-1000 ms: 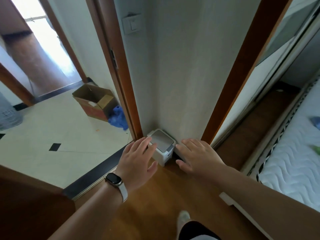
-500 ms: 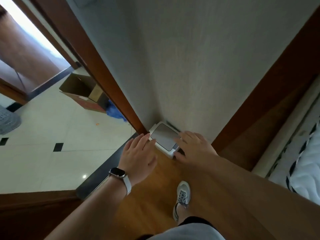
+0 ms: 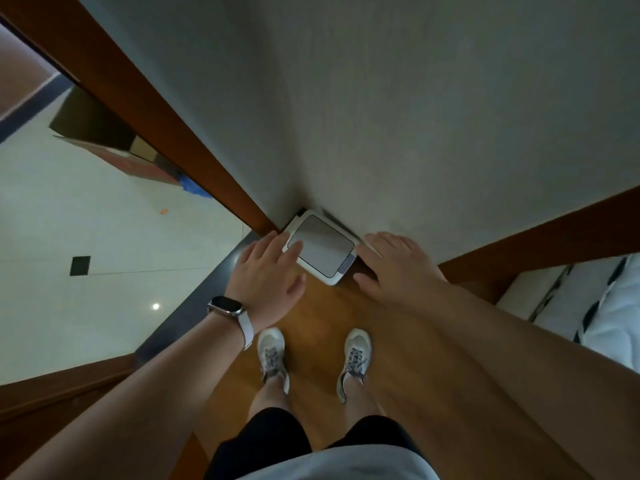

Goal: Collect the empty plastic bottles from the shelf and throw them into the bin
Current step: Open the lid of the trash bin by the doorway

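A small white bin (image 3: 320, 247) with a grey lid, lid down, stands on the wooden floor against the grey wall, beside a brown door frame. My left hand (image 3: 268, 277), a watch on its wrist, hovers at the bin's left side with fingers spread, fingertips over the lid's left edge. On the bin's right side is my right hand (image 3: 394, 268), also empty with fingers apart. No plastic bottle or shelf is in view.
The brown door frame (image 3: 194, 161) runs to the bin's left, with a tiled floor beyond holding a cardboard box (image 3: 114, 147) and a blue bag (image 3: 195, 187). A white mattress (image 3: 595, 299) lies at the right. My two feet in sneakers (image 3: 273, 355) stand just behind the bin.
I have stepped closer and now look steeply down on the bin. Both hands have come down to either side of it, and both feet have come into view.
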`<state>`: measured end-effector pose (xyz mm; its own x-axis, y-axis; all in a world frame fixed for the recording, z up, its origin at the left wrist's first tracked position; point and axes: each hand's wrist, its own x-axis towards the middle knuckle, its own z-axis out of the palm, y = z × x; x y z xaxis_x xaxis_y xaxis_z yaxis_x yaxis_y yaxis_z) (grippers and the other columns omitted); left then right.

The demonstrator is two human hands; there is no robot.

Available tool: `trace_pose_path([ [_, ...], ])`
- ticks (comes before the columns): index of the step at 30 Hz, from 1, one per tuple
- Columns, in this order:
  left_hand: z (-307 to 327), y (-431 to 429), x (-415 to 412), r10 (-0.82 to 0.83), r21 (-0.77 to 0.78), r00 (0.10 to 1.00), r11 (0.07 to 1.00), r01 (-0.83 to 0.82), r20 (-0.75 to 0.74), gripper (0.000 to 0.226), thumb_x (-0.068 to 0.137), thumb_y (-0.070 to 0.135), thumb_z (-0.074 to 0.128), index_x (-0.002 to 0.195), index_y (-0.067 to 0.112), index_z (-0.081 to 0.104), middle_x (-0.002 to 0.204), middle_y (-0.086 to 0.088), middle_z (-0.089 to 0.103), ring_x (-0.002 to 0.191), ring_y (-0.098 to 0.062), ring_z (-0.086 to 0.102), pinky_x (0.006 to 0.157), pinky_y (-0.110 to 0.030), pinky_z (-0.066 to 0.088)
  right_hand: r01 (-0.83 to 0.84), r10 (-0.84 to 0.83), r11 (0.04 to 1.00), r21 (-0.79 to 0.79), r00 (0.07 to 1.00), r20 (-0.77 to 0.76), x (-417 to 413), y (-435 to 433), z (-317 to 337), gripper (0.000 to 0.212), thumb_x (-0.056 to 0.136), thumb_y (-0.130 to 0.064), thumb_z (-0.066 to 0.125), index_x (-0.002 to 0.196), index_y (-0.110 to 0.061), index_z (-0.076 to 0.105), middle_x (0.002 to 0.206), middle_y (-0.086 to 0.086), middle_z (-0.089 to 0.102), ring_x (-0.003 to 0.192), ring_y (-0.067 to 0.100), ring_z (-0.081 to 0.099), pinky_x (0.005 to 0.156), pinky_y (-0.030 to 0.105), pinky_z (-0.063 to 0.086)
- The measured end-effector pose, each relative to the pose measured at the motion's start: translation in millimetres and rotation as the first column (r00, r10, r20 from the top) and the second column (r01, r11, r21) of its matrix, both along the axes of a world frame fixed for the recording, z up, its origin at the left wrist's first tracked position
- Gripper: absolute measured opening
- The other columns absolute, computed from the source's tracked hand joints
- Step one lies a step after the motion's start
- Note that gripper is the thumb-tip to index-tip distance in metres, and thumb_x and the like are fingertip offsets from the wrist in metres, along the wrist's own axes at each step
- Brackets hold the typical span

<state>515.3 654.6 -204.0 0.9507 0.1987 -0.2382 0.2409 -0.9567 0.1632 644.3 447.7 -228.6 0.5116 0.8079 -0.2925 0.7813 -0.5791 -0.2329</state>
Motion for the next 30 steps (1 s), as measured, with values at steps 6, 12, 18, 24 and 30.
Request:
trace_pose_path([
  [6,-78.5,30.6,25.1,-0.099,-0.062,0.992,0.994,0.094,-0.081,0.057,0.098,0.045,0.046,0.150,0.023,0.036,0.159,-0.006,0.034,0.148,-0.027,0.026,0.119,-0.046,0.024,0.050,-0.052,0.995,-0.084,0.998,-0.019,-5.2,23.1,-61.7,0.050,0.097,-0.045,0.045,0.137,-0.015,0.051,0.141,0.011,0.052,0.132,0.028,0.043,0.107,0.043,0.034],
  [12,-175.8,54.7,42.4,-0.269,-0.105,0.948,0.961,0.255,-0.168,0.062,0.098,0.054,0.032,0.152,0.024,0.028,0.162,-0.005,0.025,0.150,-0.026,0.018,0.120,-0.048,0.021,0.192,-0.203,0.975,-0.111,0.975,-0.091,-12.4,43.2,-130.2,0.056,0.096,-0.051,0.034,0.137,-0.017,0.049,0.141,0.006,0.050,0.132,0.025,0.042,0.106,0.043,0.036],
  [18,-274.8,57.5,54.1,-0.344,-0.151,0.929,0.934,0.323,-0.139,0.060,0.096,0.045,0.049,0.148,0.018,0.039,0.157,-0.010,0.036,0.146,-0.031,0.028,0.116,-0.050,0.025,0.330,-0.343,0.936,-0.119,0.934,-0.105,-19.4,44.5,-218.2,0.054,0.096,-0.050,0.038,0.138,-0.018,0.047,0.143,0.004,0.048,0.135,0.024,0.040,0.107,0.044,0.035],
  [24,-390.1,50.2,66.7,-0.335,-0.168,0.939,0.933,0.319,-0.074,0.059,0.091,0.045,0.052,0.143,0.017,0.047,0.151,-0.014,0.043,0.141,-0.036,0.037,0.111,-0.053,0.033,0.389,-0.407,0.910,-0.146,0.905,-0.125,-16.5,48.5,-331.1,0.052,0.098,-0.048,0.040,0.143,-0.023,0.039,0.148,-0.003,0.039,0.138,0.018,0.032,0.111,0.039,0.028],
  [30,-469.0,50.6,71.7,-0.319,-0.179,0.947,0.931,0.318,0.021,0.064,0.089,0.047,0.046,0.144,0.016,0.046,0.154,-0.015,0.039,0.142,-0.038,0.035,0.109,-0.055,0.034,0.404,-0.425,0.902,-0.154,0.894,-0.144,-10.9,54.8,-416.5,0.054,0.097,-0.049,0.038,0.145,-0.023,0.037,0.153,-0.002,0.034,0.142,0.019,0.028,0.110,0.042,0.030],
])
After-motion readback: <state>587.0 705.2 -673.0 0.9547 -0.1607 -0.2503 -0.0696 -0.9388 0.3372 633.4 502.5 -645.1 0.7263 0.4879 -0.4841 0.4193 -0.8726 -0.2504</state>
